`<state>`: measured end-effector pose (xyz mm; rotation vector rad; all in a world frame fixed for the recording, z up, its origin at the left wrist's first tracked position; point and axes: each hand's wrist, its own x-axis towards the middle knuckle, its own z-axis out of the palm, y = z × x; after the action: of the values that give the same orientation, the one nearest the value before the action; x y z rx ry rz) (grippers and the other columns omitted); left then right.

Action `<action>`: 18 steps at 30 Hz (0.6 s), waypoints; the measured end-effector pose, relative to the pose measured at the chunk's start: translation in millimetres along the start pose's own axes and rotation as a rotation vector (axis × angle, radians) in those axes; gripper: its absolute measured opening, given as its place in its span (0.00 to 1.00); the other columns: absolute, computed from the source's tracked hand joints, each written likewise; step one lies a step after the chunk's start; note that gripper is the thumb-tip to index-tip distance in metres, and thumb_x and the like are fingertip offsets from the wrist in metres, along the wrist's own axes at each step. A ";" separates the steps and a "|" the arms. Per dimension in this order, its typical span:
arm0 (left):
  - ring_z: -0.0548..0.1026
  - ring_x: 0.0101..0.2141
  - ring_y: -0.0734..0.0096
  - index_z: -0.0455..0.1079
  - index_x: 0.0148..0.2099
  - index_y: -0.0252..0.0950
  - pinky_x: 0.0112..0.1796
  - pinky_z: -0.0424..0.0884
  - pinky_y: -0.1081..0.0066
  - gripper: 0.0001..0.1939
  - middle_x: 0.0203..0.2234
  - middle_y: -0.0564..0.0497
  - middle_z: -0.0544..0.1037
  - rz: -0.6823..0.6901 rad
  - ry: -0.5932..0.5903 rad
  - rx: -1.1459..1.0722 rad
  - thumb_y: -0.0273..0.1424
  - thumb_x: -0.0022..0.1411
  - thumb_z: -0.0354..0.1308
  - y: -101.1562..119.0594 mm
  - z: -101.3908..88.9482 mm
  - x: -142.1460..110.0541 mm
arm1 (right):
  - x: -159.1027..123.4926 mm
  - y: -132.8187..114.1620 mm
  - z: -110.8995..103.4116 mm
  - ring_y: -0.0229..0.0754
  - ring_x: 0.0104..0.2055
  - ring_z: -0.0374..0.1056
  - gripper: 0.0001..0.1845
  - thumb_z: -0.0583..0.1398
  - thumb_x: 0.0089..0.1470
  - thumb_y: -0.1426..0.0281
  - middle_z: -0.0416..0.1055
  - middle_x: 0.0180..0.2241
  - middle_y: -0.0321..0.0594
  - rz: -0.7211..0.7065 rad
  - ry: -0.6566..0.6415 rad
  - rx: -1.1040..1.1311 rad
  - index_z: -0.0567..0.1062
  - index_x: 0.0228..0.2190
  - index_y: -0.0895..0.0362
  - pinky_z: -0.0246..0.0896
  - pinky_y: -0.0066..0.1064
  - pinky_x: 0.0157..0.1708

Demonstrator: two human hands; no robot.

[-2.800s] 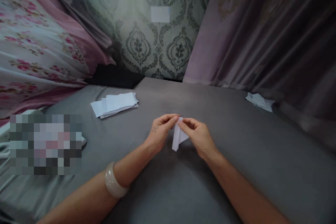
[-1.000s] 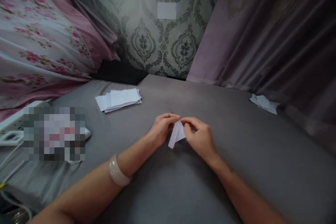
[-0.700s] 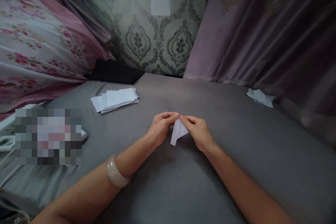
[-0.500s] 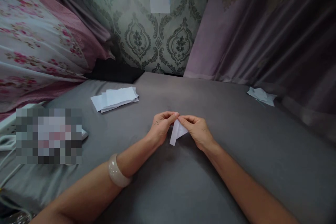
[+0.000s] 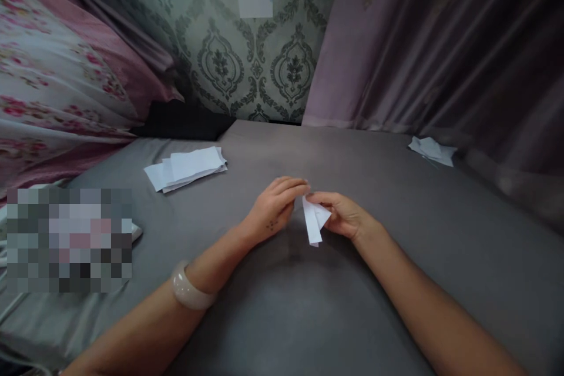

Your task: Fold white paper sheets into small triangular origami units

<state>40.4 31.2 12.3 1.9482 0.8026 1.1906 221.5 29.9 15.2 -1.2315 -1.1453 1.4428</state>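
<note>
A: Left hand?
B: Fingers straighter than before, near the upper end of the folded paper; cannot tell whether its grip is closed.
A: Paper orientation?
B: Between hands; long axis runs downward, slightly right, previously down-left.
A: Right hand?
B: Grip narrow, holding the folded paper.

R hand pinches folded wht ppr; L hand nr its top; ppr stack beyond, L.
</note>
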 end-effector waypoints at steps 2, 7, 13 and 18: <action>0.69 0.50 0.59 0.76 0.46 0.43 0.56 0.57 0.58 0.15 0.48 0.44 0.75 0.007 -0.075 0.006 0.25 0.58 0.56 -0.2 -1.3 -2.5 | -1.2 0.5 -0.3 0.38 0.21 0.67 0.06 0.65 0.40 0.68 0.72 0.18 0.37 0.093 -0.087 0.028 0.74 0.20 0.58 0.63 0.30 0.24; 0.71 0.43 0.61 0.77 0.42 0.41 0.50 0.62 0.63 0.12 0.41 0.44 0.77 -0.042 -0.043 -0.005 0.27 0.56 0.58 -3.6 0.8 -3.8 | -0.4 1.0 -2.6 0.37 0.21 0.66 0.11 0.65 0.45 0.62 0.71 0.20 0.36 0.280 -0.214 0.154 0.73 0.21 0.57 0.61 0.28 0.23; 0.68 0.24 0.71 0.75 0.28 0.33 0.29 0.63 0.72 0.07 0.23 0.48 0.75 -0.508 0.157 -0.265 0.32 0.51 0.61 -8.1 12.6 2.6 | 6.5 4.6 -10.2 0.38 0.30 0.69 0.29 0.57 0.49 0.45 0.75 0.30 0.44 0.226 -0.142 0.376 0.76 0.27 0.59 0.63 0.28 0.27; 0.67 0.23 0.74 0.75 0.27 0.32 0.27 0.61 0.73 0.09 0.22 0.49 0.75 -0.605 0.082 -0.307 0.35 0.49 0.62 -4.4 16.9 1.3 | 3.8 18.8 4.5 0.38 0.33 0.70 0.18 0.70 0.39 0.61 0.76 0.32 0.39 -0.002 -0.133 0.162 0.79 0.32 0.58 0.63 0.29 0.36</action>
<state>55.7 30.5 3.8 1.2816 1.0807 0.9530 215.6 30.0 -3.5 -1.0349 -1.0926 1.6024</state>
